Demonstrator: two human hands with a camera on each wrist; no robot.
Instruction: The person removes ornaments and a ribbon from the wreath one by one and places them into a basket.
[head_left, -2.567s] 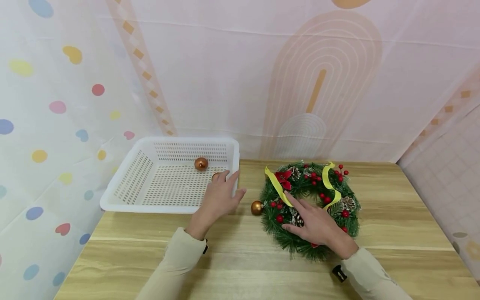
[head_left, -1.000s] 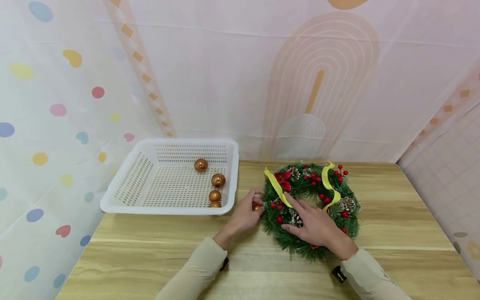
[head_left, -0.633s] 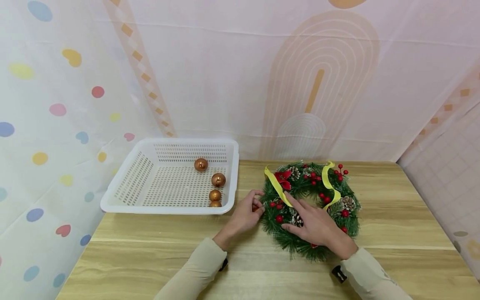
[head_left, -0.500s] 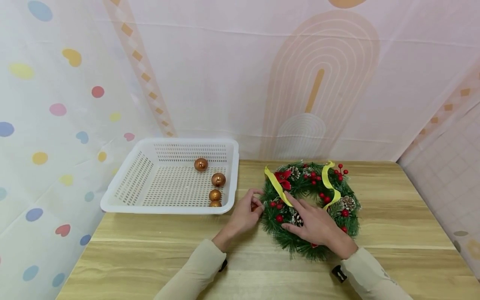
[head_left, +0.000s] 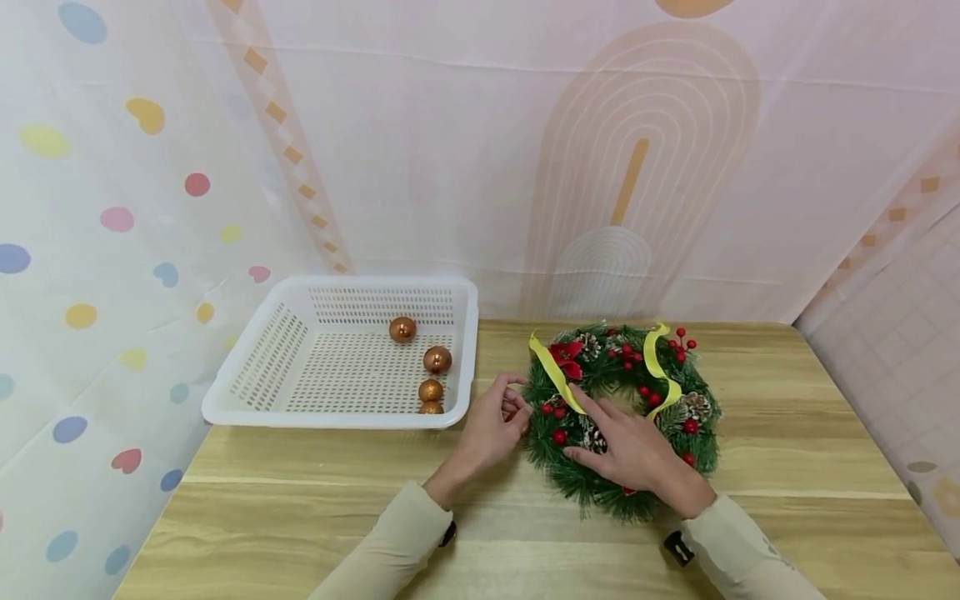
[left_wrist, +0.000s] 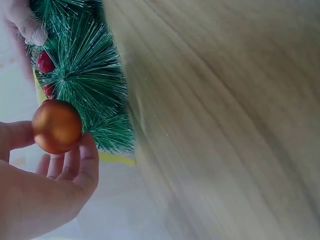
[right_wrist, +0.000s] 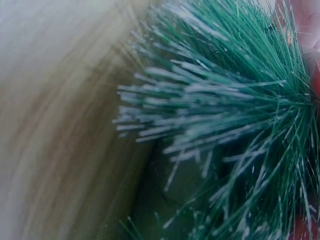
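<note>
My left hand [head_left: 487, 429] is at the left side of a green Christmas wreath [head_left: 558, 473]. In the left wrist view it pinches a shiny copper bauble [left_wrist: 57, 127] between thumb and fingers, close against the pine needles. Most of that bauble is hidden by the hand in the head view. My right hand [head_left: 633, 446] rests on the near part of the wreath with its fingers extended. Red berries, pinecones, a red flower [head_left: 567, 359] and yellow ribbon [head_left: 557, 372] decorate the wreath. The right wrist view shows mainly blurred frosted needles [right_wrist: 225, 100].
A white perforated plastic basket [head_left: 300, 419] stands to the left on the wooden table [head_left: 510, 558]. Several copper baubles [head_left: 437, 360] lie along its right side. Patterned cloth [head_left: 450, 167] hangs behind the table and at both sides.
My left hand has moved from over the basket's right side to the bauble beside the wreath and taken hold of it. Lately it has shifted only slightly. My right hand has stayed on the wreath.
</note>
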